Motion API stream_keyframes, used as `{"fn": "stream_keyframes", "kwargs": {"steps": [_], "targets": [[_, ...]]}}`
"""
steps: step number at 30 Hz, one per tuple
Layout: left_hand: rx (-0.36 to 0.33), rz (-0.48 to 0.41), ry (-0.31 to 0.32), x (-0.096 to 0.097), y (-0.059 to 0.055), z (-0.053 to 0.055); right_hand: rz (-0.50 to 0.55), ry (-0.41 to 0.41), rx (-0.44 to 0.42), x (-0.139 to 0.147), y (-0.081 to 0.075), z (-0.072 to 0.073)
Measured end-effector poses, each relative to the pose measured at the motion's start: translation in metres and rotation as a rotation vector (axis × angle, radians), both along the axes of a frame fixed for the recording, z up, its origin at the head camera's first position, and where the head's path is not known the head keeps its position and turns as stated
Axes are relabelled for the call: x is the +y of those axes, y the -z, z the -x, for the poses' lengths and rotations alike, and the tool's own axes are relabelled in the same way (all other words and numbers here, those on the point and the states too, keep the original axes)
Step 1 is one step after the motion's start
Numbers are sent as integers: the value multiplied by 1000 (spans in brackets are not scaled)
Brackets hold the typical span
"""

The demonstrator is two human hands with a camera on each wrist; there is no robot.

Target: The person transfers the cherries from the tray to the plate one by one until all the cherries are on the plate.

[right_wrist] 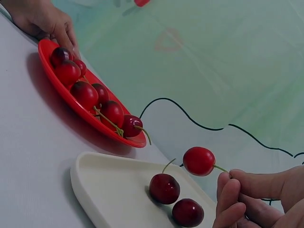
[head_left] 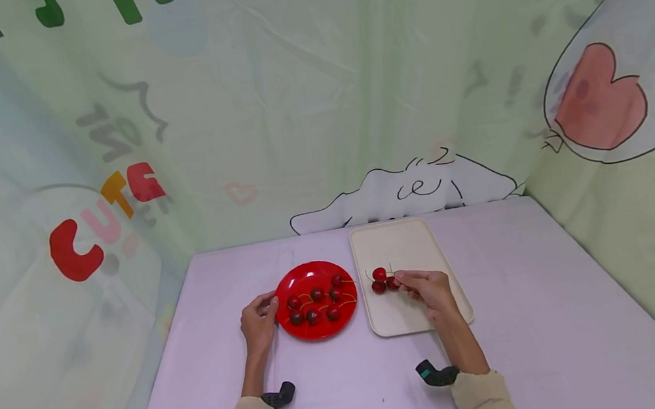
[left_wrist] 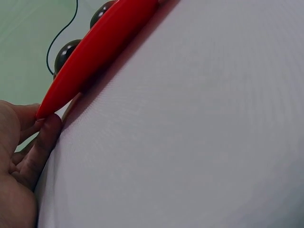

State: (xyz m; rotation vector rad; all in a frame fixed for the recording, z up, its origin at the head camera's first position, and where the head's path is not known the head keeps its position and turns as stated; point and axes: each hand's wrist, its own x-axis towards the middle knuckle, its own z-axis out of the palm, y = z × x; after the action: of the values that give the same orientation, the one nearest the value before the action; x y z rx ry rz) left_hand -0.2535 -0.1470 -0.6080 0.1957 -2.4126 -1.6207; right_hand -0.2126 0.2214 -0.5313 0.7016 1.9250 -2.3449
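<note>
My left hand (head_left: 259, 324) pinches the left rim of a round red plate (head_left: 313, 270), thumb and fingers on either side of the edge in the left wrist view. Several dark red cherries (right_wrist: 84, 95) with green stems lie on the plate. Over a cream tray (head_left: 402, 240), my right hand (head_left: 428, 290) pinches the stem of one bright red cherry (right_wrist: 198, 161) between thumb and finger. That cherry hangs out to the side of the fingertips. Two darker cherries (right_wrist: 164, 188) sit on the tray close beneath it.
A table with a pale lilac cloth (head_left: 333, 388) carries the plate and tray side by side, the tray to the right. Behind it hangs a light green printed curtain (head_left: 294, 102). Black wrist cameras (head_left: 436, 374) are worn on both wrists.
</note>
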Motion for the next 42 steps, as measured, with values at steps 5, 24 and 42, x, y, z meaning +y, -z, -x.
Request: {"fn": "stream_keyframes", "kwargs": {"steps": [5,24,42], "targets": [[-6,2,-3,0,0,0,-14,-2,-5,-4,-1,0],[-2,2,-2,1,-4,1,-24,-39,20,-20,-5,6],[-2,-7,6,0,-3,0,-95,-85,7,-41,-8,14]]}}
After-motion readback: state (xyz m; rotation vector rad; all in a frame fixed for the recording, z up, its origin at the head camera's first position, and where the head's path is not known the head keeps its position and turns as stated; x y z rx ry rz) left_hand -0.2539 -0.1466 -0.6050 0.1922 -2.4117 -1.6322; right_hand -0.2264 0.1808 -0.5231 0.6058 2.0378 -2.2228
